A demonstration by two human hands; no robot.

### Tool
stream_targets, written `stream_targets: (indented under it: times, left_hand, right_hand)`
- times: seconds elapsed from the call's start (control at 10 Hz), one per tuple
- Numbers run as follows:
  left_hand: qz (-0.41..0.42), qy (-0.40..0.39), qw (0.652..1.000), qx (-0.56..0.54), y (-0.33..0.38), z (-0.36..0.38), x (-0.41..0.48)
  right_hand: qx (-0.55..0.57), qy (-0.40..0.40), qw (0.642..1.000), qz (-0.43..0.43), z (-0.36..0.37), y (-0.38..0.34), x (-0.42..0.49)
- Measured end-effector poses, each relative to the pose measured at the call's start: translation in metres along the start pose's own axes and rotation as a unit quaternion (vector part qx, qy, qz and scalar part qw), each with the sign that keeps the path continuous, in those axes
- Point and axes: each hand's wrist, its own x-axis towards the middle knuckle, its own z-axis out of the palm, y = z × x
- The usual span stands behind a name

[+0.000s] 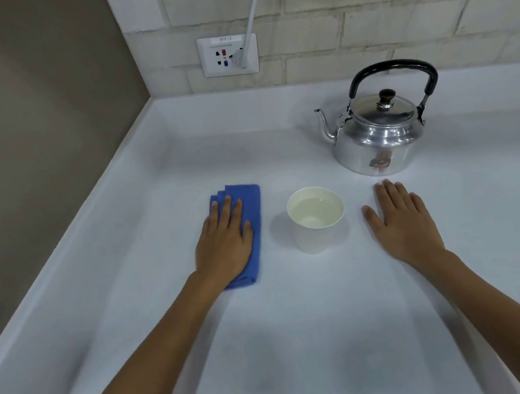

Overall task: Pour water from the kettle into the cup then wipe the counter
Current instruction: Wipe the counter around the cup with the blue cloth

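Note:
A shiny metal kettle [377, 134] with a black handle stands upright at the back right of the white counter [299, 337], spout pointing left. A white paper cup [315, 220] holding water stands in the middle. A folded blue cloth [252, 216] lies left of the cup. My left hand [225, 242] rests flat on the cloth, fingers together and extended. My right hand [402, 217] lies palm down on the bare counter right of the cup, just in front of the kettle, holding nothing.
A tiled wall runs along the back with a white power socket [228, 55] and a white cable [252, 14] plugged into it. A brown wall [36, 124] borders the counter's raised left edge.

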Motion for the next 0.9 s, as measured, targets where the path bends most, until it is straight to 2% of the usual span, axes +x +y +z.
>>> stream_targets:
  times: [0.1, 0.2, 0.3, 0.4, 0.6, 0.7, 0.8, 0.9]
  left_hand:
    - [-0.034, 0.010, 0.999, 0.014, 0.017, 0.005, 0.005]
    - [0.006, 0.027, 1.000, 0.003, 0.020, 0.011, -0.030]
    - [0.082, 0.031, 0.996, -0.006, 0.014, 0.008, -0.081]
    - [0.095, 0.017, 0.995, 0.022, -0.012, -0.004, -0.099]
    - [-0.031, 0.006, 0.999, 0.020, -0.037, -0.017, -0.046]
    - [-0.037, 0.035, 0.998, 0.041, -0.018, -0.007, -0.047]
    - [0.009, 0.054, 0.998, 0.022, 0.009, 0.005, -0.075]
    - [0.096, 0.043, 0.994, 0.005, 0.032, 0.008, -0.116]
  right_hand:
    - [0.006, -0.003, 1.000, -0.001, -0.001, 0.000, 0.001]
    - [0.009, -0.006, 1.000, -0.002, -0.001, 0.000, 0.001]
    - [0.009, -0.010, 1.000, 0.001, -0.001, 0.002, 0.000]
    - [0.011, -0.016, 1.000, 0.003, -0.002, 0.003, 0.001]
    - [0.017, -0.010, 1.000, 0.004, 0.000, 0.003, 0.001]
    - [0.017, -0.010, 1.000, 0.006, 0.000, 0.002, 0.003]
    - [0.017, -0.007, 1.000, 0.007, 0.000, 0.001, 0.003]
    - [0.019, -0.006, 1.000, 0.006, -0.001, 0.002, 0.001]
